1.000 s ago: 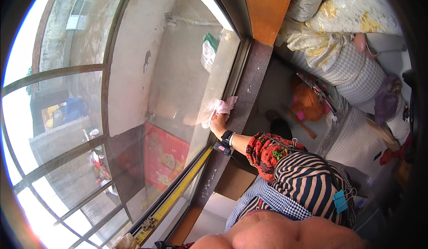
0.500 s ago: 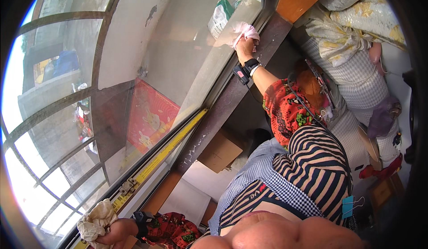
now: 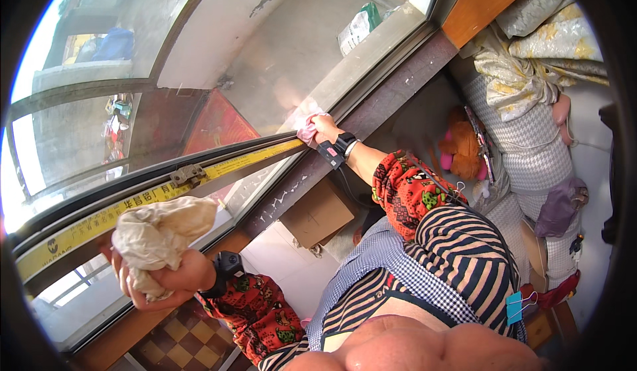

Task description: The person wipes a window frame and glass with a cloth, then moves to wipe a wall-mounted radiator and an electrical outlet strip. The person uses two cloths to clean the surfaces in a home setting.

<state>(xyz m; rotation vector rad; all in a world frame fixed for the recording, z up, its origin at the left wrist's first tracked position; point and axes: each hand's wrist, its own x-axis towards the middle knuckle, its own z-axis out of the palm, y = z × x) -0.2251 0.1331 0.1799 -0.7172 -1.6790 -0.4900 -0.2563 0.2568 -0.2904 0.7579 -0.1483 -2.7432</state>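
Note:
My right hand (image 3: 326,129) presses a bunched pink cloth (image 3: 306,123) to the window glass (image 3: 262,72), just beyond the end of a yellow strip (image 3: 249,160) on the sliding window frame. That arm is stretched out, and its fingers are partly hidden by the cloth. At the lower left, my left hand (image 3: 186,275) grips a crumpled cream cloth (image 3: 156,235) in front of the yellow strip's near part. One end of this cloth sticks out to the right. A small metal fitting (image 3: 188,174) sits on the frame above it.
A dark sill (image 3: 398,82) runs diagonally below the glass. A cardboard box (image 3: 320,213) stands beneath it. Wrapped rolls and bundles (image 3: 524,125) are piled at the right, with an orange plush toy (image 3: 464,155) beside them. Beyond the glass lies a white and green bag (image 3: 358,29).
My right hand has slid the pink cloth down-left along the glass. My left hand has come up and right with the cream cloth. The whole view has shifted somewhat.

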